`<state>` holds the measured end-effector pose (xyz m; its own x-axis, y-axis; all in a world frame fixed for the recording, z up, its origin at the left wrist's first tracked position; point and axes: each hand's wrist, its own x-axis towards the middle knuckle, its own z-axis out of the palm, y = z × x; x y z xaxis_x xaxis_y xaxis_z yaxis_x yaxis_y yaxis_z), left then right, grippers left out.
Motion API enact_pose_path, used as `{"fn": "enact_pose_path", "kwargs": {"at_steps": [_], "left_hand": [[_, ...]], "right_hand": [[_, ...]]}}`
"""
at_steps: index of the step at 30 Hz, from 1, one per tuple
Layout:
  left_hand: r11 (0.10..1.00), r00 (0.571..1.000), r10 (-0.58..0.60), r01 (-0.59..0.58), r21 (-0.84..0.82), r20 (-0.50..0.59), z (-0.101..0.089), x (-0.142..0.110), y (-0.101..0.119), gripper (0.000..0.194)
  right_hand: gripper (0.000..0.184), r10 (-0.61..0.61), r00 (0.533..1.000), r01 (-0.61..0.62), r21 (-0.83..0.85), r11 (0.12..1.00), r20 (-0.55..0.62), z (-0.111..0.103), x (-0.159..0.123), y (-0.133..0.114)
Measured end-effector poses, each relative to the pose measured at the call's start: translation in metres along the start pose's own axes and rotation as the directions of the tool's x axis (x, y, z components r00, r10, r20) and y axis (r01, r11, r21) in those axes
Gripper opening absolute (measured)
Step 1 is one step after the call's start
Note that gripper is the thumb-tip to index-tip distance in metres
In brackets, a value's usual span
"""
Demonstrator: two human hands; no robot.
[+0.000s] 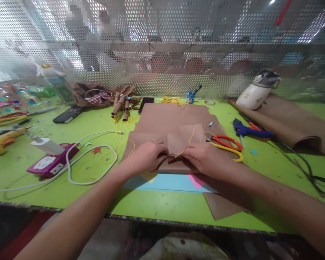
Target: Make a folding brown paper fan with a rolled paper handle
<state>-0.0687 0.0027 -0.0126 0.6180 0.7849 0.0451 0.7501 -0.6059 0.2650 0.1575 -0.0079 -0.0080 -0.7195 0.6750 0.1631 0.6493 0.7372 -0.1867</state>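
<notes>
Over a stack of brown paper sheets (176,115), my left hand (151,154) and my right hand (203,159) pinch a small piece of brown paper (174,158) from its two sides. The piece looks folded or partly rolled along its near edge. A thin yellow thread (191,135) runs across it and under my right fingers. Scissors with red and yellow handles (229,143) lie just beyond my right hand, their blades largely hidden. Blue paper (170,182) sticks out from under the stack on the near side.
At right are a blue glue gun (250,130), a white bottle (255,90) and rolled brown paper (292,126). A purple power strip (54,160) with a white cable (93,182) sits left. Tied brown paper rolls (121,104) and phones (69,114) lie farther back.
</notes>
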Motion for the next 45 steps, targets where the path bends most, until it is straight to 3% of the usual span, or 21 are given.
{"fn": "enact_pose_path", "kwargs": {"at_steps": [6, 13, 21, 27, 34, 38, 41, 45], "left_hand": [[1.000, 1.000, -0.006, 0.006, -0.002, 0.007, -0.001, 0.000, 0.002, 0.020], [0.999, 0.999, 0.037, -0.037, -0.001, -0.013, -0.002, -0.001, 0.004, 0.018], [1.000, 1.000, 0.016, -0.016, 0.004, -0.021, 0.000, -0.003, 0.007, 0.015], [0.998, 0.996, -0.037, 0.041, 0.044, -0.076, 0.005, 0.000, 0.012, 0.031], [0.997, 0.997, -0.044, 0.047, 0.053, -0.056, 0.007, 0.002, 0.010, 0.029], [0.999, 0.998, -0.017, 0.020, 0.048, -0.054, 0.006, 0.002, 0.008, 0.030], [0.999, 0.998, -0.028, 0.030, 0.034, -0.056, 0.007, 0.002, 0.008, 0.029], [0.999, 0.998, -0.044, 0.045, 0.022, -0.053, 0.007, 0.003, 0.007, 0.027]], "right_hand": [[0.025, 0.102, 0.990, -0.083, -0.186, 0.979, 0.099, -0.008, 0.015, -0.006], [0.030, 0.202, 0.969, -0.181, -0.148, 0.972, 0.141, -0.012, 0.025, 0.000], [0.025, 0.138, 0.951, -0.125, -0.066, 0.990, 0.276, -0.013, 0.040, 0.014], [0.026, 0.118, 0.942, -0.104, -0.061, 0.993, 0.314, -0.015, 0.047, 0.018], [0.021, 0.007, 0.939, -0.074, 0.181, 0.981, 0.345, -0.024, 0.026, 0.034], [0.022, 0.021, 0.944, -0.142, 0.350, 0.926, 0.328, -0.029, 0.005, 0.053], [0.023, 0.043, 0.952, -0.167, 0.394, 0.904, 0.303, -0.027, -0.005, 0.061], [0.027, -0.017, 0.977, -0.073, 0.412, 0.908, 0.210, -0.020, -0.014, 0.056]]}}
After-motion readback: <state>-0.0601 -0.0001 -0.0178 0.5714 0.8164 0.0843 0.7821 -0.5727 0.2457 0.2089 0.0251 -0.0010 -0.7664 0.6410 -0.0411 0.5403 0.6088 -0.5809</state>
